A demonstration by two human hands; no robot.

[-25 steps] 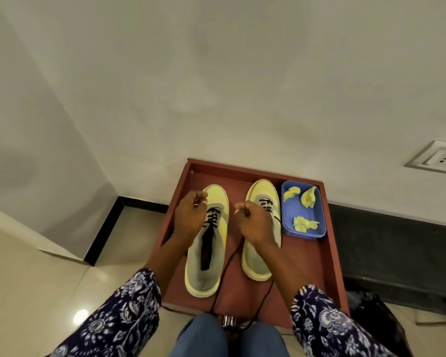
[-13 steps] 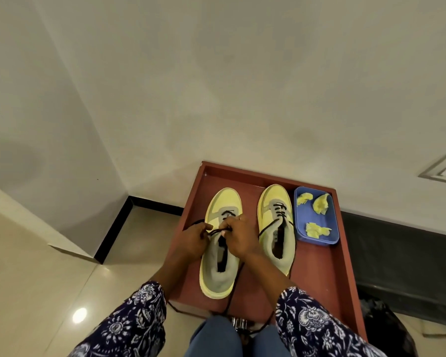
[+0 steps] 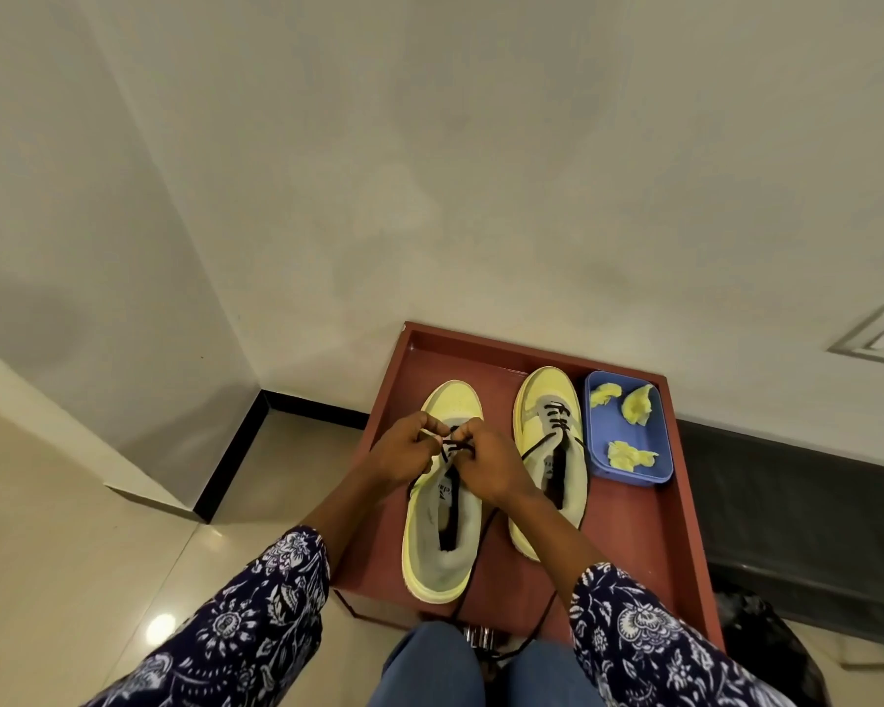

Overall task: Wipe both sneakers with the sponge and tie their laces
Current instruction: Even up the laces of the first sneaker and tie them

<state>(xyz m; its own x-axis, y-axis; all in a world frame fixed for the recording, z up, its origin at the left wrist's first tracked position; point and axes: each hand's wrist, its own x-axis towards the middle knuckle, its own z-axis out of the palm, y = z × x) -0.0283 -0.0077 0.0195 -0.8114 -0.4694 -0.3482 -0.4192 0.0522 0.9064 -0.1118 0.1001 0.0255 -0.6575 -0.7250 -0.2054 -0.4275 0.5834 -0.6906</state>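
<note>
Sneakers, pale yellow with grey tongues and black laces, sit side by side in a reddish-brown wooden tray (image 3: pixel 649 543); tongue label's too blurry to read. Left sneaker (image 3: pixel 442 528) has both hands on it: left hand (image 3: pixel 404 454) and right hand (image 3: pixel 488 464) pinch its black lace (image 3: pixel 449 443). Right sneaker (image 3: pixel 549 451) lies loose-laced just beside a blue plastic tub (image 3: pixel 629 474) holding yellow sponge bits (image 3: pixel 636 406).

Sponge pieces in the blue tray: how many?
3. Sponge piece at the blue tray's far left, sponge piece far right, sponge piece near the front. None seem hidden.
</note>
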